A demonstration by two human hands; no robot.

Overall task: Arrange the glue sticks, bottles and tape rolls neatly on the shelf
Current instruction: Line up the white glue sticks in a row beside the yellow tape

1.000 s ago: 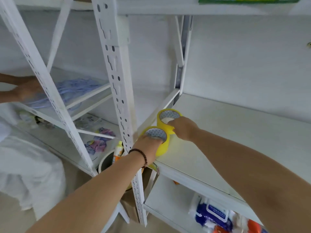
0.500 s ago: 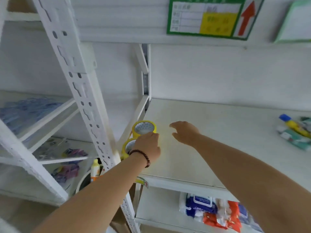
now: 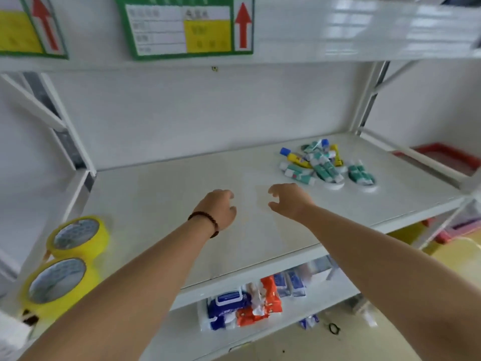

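Two yellow tape rolls stand flat at the left end of the white shelf, one at the back and one nearer the front edge. A loose pile of glue sticks and small bottles, green-white and yellow with blue caps, lies at the shelf's back right on pale round rolls. My left hand, with a dark bead bracelet on its wrist, hovers over the middle of the shelf, fingers curled and holding nothing. My right hand is beside it, fingers spread and empty, left of the pile.
Green, yellow and red label signs hang on the shelf above. Blue and orange wipe packs lie on the lower shelf. A red basket sits in the neighbouring bay at right. White uprights frame both ends of the shelf.
My left hand let go of the yellow tape rolls, which now stand at the shelf's left end. Both hands moved right toward the middle, and my view swung right, showing the glue pile.
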